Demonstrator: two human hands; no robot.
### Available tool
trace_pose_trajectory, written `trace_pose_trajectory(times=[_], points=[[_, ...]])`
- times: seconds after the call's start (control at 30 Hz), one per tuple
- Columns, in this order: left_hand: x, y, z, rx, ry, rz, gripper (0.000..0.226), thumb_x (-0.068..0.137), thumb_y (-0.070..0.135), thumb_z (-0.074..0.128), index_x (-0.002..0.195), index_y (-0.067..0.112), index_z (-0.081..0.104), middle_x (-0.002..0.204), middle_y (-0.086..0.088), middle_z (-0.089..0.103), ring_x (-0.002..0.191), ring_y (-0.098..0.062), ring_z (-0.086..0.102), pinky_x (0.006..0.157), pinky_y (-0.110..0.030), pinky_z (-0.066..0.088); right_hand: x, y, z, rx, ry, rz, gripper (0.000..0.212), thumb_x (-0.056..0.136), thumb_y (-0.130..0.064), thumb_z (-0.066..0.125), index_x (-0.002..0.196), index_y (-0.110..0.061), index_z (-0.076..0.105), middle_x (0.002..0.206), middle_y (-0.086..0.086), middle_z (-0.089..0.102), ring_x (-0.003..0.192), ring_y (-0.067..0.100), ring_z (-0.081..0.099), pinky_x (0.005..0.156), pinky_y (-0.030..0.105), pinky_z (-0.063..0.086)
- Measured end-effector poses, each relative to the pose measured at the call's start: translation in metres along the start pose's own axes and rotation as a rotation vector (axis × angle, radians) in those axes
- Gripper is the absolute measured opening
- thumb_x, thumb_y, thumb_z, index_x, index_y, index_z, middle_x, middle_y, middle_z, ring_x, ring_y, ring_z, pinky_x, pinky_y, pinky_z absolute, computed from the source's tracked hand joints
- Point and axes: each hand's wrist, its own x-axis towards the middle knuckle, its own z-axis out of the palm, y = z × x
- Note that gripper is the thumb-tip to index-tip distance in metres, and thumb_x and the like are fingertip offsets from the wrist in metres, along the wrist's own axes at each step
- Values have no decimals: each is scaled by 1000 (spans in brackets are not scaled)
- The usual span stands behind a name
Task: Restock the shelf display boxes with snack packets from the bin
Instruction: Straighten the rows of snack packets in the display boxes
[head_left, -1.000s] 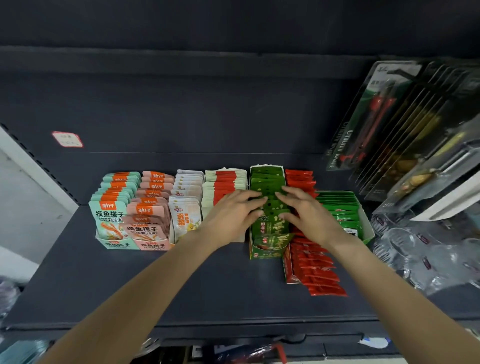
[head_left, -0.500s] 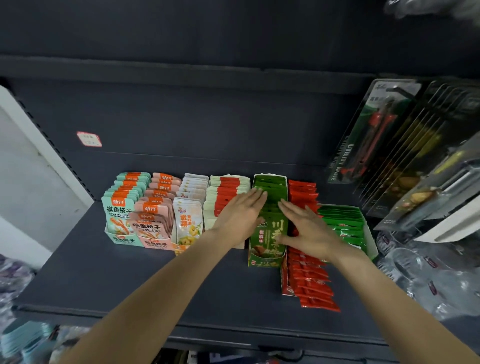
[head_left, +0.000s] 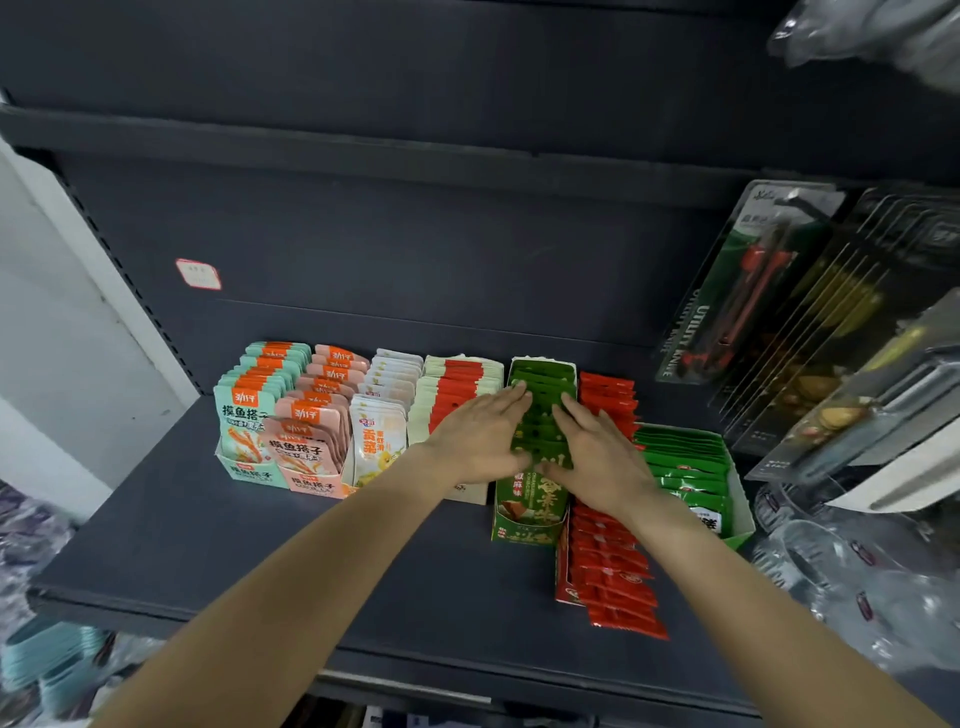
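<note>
Where both hands (head_left: 540, 447) press, green packets (head_left: 543, 387) hide.

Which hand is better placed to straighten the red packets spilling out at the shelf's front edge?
Right, probably. The right hand rests on the dark green packets directly beside the red packets, and its forearm already passes over them. The left hand lies on the far side and would have to cross over.

Dark green display box (head_left: 525, 519) stands on the shelf, packed with upright green snack packets (head_left: 543, 415)
</note>
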Motion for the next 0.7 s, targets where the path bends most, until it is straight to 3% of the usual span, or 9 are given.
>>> trace_pose_trajectory(times=[0.2,0.27,0.37,0.47,0.57,0.7], points=[[-1,-8,-7,-278,-17,28,67,92,18,47,150,17,14,158,1,10,143,-16,17,115,-28,18,9,7,-2,169,-93,-2,93,82,-49,65,152,-21,10,159,-8,0,147,23,3,120,35,6],[1,-14,-10,-372,24,7,62,94,13,42,150,16,17,157,-3,15,141,-19,23,113,-27,21,13,10,-6,191,-62,20,97,81,-54,64,152,-21,7,159,-7,0,146,21,4,120,38,12],[7,-18,-11,-429,58,-19,59,96,13,39,150,14,16,158,-4,13,143,-19,19,115,-27,17,16,9,-5,176,-46,90,103,79,-63,59,152,-19,1,159,-4,-6,146,25,1,119,42,15],[16,-21,-9,-345,71,-6,59,96,15,37,150,16,14,158,2,8,144,-16,16,116,-27,17,19,5,0,187,-104,87,102,79,-65,56,152,-20,2,159,-3,-8,147,26,-2,119,43,14],[27,-26,-10,-145,91,52,60,95,19,37,150,17,15,158,1,11,144,-13,14,117,-32,17,21,8,-2,289,-56,88,92,83,-64,50,152,-22,5,159,-7,-4,147,23,-2,120,42,9],[33,-34,-12,85,80,72,58,96,27,34,150,18,15,158,2,12,145,-11,10,118,-31,11,26,14,-5,70,-15,86,74,96,-56,32,152,-18,2,159,-4,-6,146,16,-3,115,29,-6]])
